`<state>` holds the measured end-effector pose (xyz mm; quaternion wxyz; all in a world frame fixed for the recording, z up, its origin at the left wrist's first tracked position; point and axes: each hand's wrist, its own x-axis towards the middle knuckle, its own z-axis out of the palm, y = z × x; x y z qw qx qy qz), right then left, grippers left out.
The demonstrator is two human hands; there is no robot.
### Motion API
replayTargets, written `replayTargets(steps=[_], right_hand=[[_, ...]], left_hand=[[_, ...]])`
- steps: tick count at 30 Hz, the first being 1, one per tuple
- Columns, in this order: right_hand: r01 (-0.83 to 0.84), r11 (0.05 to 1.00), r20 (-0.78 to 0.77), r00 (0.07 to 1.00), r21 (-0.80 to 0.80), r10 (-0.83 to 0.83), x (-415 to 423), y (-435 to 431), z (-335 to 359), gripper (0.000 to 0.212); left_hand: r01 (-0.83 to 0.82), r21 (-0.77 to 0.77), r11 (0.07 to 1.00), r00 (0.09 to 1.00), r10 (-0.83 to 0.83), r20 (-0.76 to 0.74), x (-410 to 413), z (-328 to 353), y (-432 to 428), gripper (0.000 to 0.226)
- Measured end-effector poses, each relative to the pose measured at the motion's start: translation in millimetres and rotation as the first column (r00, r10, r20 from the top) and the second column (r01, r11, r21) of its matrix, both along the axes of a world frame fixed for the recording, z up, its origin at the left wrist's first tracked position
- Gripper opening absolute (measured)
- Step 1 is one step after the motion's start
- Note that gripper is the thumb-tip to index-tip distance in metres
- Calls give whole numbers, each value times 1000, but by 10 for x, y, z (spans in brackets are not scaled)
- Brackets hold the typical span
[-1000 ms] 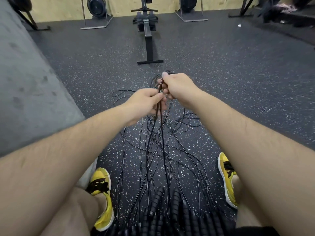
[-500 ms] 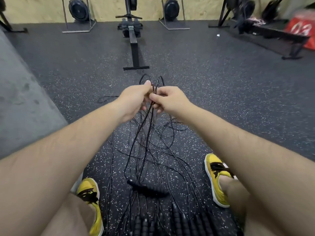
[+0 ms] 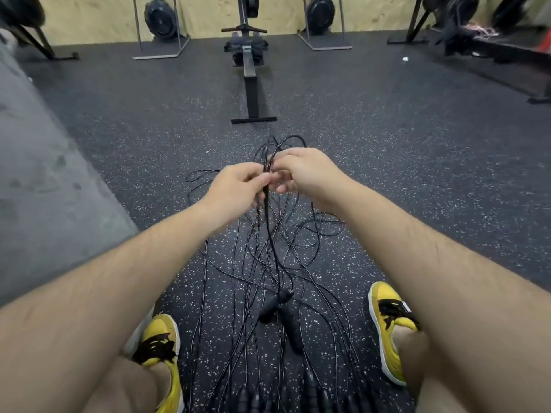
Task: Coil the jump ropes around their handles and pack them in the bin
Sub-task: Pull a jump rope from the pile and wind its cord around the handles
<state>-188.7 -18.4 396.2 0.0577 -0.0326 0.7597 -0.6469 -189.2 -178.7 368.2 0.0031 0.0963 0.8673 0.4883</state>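
Head view: the person sits on the speckled rubber floor (image 3: 417, 174) with legs spread, so that the work lies between the two yellow shoes (image 3: 387, 323). Both arms reach far out over the middle. The left hand (image 3: 238, 189) pinches the black cord of one jump rope (image 3: 266, 204) between thumb and fingers. The right hand (image 3: 304, 171), just beside it and a little farther away, has its fingers curled round the same bunch of cord, which rises in loose loops on the far side of the knuckles. Holding the cord high looks like a way to lift this one rope free of the others and let its weight pull it straight.

From the hands the cord drops toward the near side to its pair of handles (image 3: 290, 326), which hang or rest low, close together, over the middle of the floor; I cannot tell whether they touch the ground. Under and around them spreads the tangle of ropes (image 3: 316, 234), thin cords crossing each other, well spread to left and right. At the near edge a row of further grips (image 3: 311, 386) lies side by side, probably lined up so that each rope can be taken in turn.

The bin is not in view. To the left stands a grey slab (image 3: 44, 189); at the far end a rowing machine (image 3: 250, 79) stands against the plywood wall.

I judge the task early: this rope is being separated, not yet coiled.
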Motion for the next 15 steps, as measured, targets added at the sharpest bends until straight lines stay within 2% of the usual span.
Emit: replayTargets(steps=[1,3,4,5,7,9,11,13,15], right_hand=[[-36,999,31,999,11,36,8,1,-8,13],[-136,980,63,990,148,128,58,-12,-86,18],[-173,958,69,985,231,161,106,-33,-125,13],[-183,935,68,983,303,170,140,-65,-169,10],[-154,909,31,988,388,154,136,-124,-227,20],[-120,922,2,992,369,128,130,-165,-187,16],[-63,934,-45,995,352,84,118,-190,-95,19],[5,938,-108,994,347,34,149,-219,40,26],[36,958,-144,990,284,6,150,-242,198,26]], left_hand=[[-32,35,999,999,33,-25,-23,51,-2,20],[-41,107,993,998,47,-52,-58,129,7,21],[-23,147,989,998,31,-54,-60,150,21,21],[-6,186,983,998,16,-53,-53,166,37,21],[6,220,975,998,8,-61,-40,197,44,21],[6,227,974,998,8,-60,-55,199,-1,20],[-2,221,975,1000,3,-2,-78,186,-106,28],[86,249,965,989,-113,97,-67,130,-233,39],[211,294,932,940,-276,202,0,52,-315,31]])
